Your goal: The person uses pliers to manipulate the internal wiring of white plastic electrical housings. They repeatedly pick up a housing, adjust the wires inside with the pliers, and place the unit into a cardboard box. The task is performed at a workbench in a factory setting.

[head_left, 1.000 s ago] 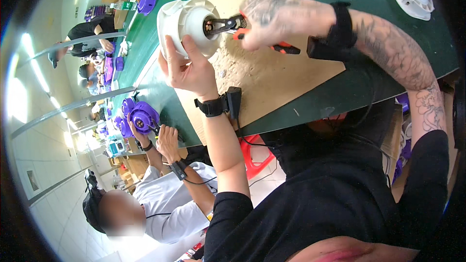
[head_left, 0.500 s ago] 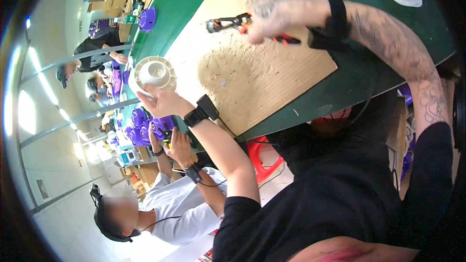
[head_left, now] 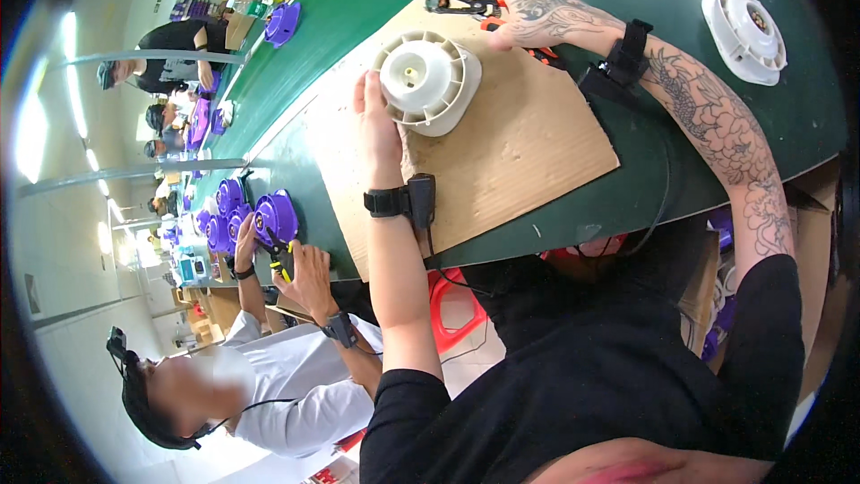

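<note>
A white round plastic housing (head_left: 428, 81) with a ribbed rim is over the cardboard sheet (head_left: 502, 161), its hollow centre facing up. My left hand (head_left: 378, 121) is at its left edge, fingers along the rim; the thumb is mostly hidden. Beyond the housing to the right, my right hand (head_left: 542, 18) is closed around pliers (head_left: 461, 4) with dark jaws and orange-and-black handles. The jaws point left, away from the housing, and a thin reddish wire shows near their tip.
Another white housing (head_left: 745, 34) lies on the green table (head_left: 627, 0) at the far right. To the left, a co-worker's hands (head_left: 309, 282) hold yellow-and-black pliers by several purple housings (head_left: 273, 215). A red stool (head_left: 457, 309) stands below the table edge.
My left hand has brought the white housing rightward over the cardboard. The pliers in my right hand are farther from the sheet's middle. The whole view has shifted.
</note>
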`<state>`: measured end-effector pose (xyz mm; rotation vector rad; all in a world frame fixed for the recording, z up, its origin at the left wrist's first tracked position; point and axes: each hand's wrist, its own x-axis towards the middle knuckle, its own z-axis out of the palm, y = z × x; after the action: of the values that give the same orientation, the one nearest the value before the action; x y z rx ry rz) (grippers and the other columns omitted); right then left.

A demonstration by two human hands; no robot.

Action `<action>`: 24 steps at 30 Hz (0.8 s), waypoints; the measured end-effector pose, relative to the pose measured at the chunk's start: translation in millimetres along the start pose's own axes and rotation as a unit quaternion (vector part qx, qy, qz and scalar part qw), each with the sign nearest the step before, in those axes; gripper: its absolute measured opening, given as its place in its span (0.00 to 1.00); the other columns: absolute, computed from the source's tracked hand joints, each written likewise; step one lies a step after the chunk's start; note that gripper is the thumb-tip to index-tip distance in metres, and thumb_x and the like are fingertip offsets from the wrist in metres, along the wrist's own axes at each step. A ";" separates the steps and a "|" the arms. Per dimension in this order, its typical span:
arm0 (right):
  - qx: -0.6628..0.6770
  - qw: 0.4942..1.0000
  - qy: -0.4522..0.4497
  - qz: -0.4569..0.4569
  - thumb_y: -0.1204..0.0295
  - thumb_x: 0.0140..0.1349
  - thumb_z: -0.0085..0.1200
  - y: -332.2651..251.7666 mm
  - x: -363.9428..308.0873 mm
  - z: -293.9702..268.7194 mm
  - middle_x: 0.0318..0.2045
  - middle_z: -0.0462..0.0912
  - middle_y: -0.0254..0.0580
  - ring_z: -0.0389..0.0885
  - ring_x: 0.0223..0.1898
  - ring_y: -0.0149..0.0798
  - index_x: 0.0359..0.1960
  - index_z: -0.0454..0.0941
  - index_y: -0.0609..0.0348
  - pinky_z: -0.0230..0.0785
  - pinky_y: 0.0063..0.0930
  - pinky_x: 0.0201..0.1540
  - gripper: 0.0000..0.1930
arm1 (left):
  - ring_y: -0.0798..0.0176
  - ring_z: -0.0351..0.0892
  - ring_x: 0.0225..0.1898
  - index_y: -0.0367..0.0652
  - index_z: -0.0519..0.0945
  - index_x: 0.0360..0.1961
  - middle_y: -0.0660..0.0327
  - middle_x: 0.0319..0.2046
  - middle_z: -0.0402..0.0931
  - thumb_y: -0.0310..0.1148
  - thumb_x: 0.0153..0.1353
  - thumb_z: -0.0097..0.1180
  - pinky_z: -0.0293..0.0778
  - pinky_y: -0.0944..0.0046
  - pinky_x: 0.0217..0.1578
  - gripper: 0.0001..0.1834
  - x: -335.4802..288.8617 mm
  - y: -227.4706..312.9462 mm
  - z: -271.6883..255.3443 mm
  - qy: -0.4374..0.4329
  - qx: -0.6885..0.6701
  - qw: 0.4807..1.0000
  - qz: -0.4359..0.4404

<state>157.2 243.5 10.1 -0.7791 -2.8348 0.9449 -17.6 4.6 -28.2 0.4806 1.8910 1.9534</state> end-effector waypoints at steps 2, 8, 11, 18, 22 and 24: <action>-0.024 1.000 0.015 0.002 0.52 0.43 0.63 3.9 3.2 7.1 0.33 0.85 0.59 0.85 0.39 0.55 0.44 0.80 0.68 0.76 0.45 0.43 0.32 | 0.52 0.74 0.64 0.37 0.71 0.66 0.49 0.58 0.77 0.42 0.67 0.63 0.70 0.52 0.64 0.32 -13.0 17.5 0.8 -0.029 0.214 0.974 0.065; 0.003 0.999 0.037 0.017 0.49 0.45 0.63 26.0 13.1 15.0 0.37 0.86 0.54 0.85 0.41 0.51 0.45 0.81 0.63 0.75 0.40 0.44 0.32 | 0.44 0.65 0.69 0.39 0.60 0.73 0.44 0.67 0.63 0.47 0.36 0.83 0.67 0.46 0.67 0.64 -32.0 26.4 -2.0 -0.154 0.429 0.870 0.187; 0.165 0.986 0.031 -0.010 0.51 0.44 0.65 25.1 8.7 -5.8 0.30 0.82 0.44 0.81 0.34 0.42 0.36 0.81 0.59 0.72 0.36 0.39 0.25 | 0.45 0.68 0.67 0.39 0.62 0.71 0.44 0.64 0.66 0.45 0.37 0.83 0.68 0.47 0.66 0.61 -39.2 26.9 7.3 -0.156 0.444 0.862 0.187; 0.748 0.644 -0.134 -0.087 0.65 0.59 0.59 33.0 17.3 23.1 0.22 0.71 0.30 0.69 0.23 0.26 0.30 0.73 0.54 0.65 0.20 0.29 0.09 | 0.46 0.70 0.65 0.41 0.65 0.68 0.45 0.61 0.69 0.45 0.39 0.83 0.70 0.49 0.64 0.56 -34.5 33.9 35.4 -0.188 0.456 0.843 0.213; 0.795 0.599 0.034 -0.091 0.66 0.60 0.61 56.7 34.0 14.8 0.21 0.71 0.29 0.69 0.21 0.25 0.29 0.71 0.51 0.63 0.20 0.25 0.10 | 0.45 0.69 0.66 0.41 0.65 0.68 0.44 0.61 0.69 0.46 0.38 0.83 0.70 0.48 0.64 0.56 -24.5 31.8 54.9 -0.188 0.448 0.845 0.223; 0.742 0.646 0.137 -0.115 0.65 0.60 0.61 86.9 44.9 5.9 0.19 0.70 0.28 0.69 0.22 0.25 0.27 0.70 0.49 0.63 0.21 0.27 0.11 | 0.46 0.70 0.65 0.40 0.66 0.68 0.44 0.61 0.70 0.47 0.38 0.83 0.70 0.48 0.64 0.56 -18.5 29.9 65.1 -0.185 0.422 0.858 0.227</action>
<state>155.7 321.4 -49.4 -0.2041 -1.0052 2.1616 29.5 51.4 4.4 1.5399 2.4154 0.9801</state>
